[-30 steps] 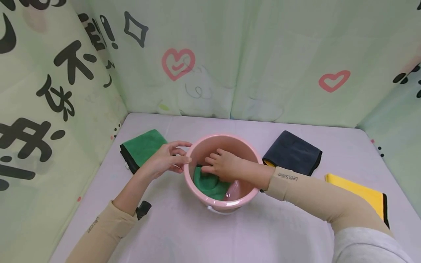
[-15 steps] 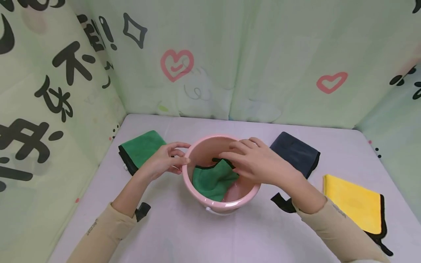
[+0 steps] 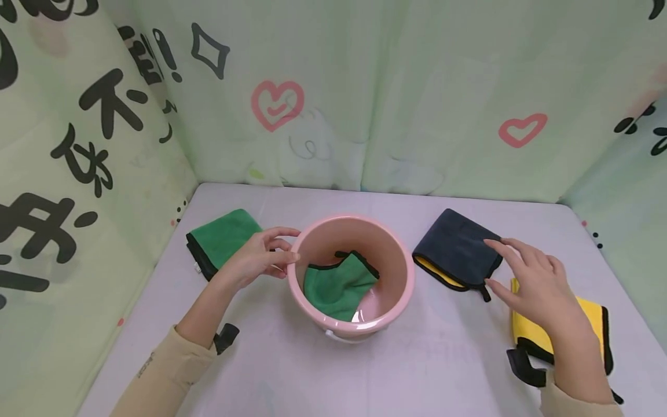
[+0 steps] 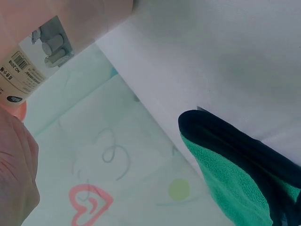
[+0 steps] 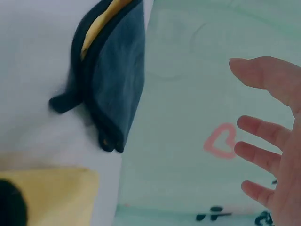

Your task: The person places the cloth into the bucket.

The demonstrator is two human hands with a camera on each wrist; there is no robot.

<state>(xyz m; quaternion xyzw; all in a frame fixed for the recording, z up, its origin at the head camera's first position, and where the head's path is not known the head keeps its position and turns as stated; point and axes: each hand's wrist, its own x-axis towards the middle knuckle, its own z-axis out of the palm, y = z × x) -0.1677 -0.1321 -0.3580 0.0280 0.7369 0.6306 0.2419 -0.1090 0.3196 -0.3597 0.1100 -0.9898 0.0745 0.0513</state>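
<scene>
One pink bucket (image 3: 359,234): stands upright on the table (image 3: 417,370) before you, mouth upward; white handle (image 3: 341,338) hanging on the side nearest you.
Crumpled green cloth (image 3: 336,292): lies inside the bucket, at the bottom, one black-edged corner pointing away from you.
Left hand (image 3: 260,255): yours, thumb and index finger touching the bucket's left side from outside, other fingers loosely bent.
Navy cloth (image 3: 458,246): folded, right of the bucket, long axis slanting from far left to near right; yellow lining (image 3: 443,273) along the near edge, loop (image 3: 486,294) pointing toward you.
Right hand (image 3: 542,289): yours, fingers spread, slightly bent, gripping nothing; near the navy cloth's right end, the right-wrist view showing them apart.
Yellow cloth (image 3: 531,329): folded, partly hidden by your right forearm, long side slanting rightward and toward you.
Folded green cloth (image 3: 224,234): left of the bucket, black edge facing near left; your left hand hides part.
</scene>
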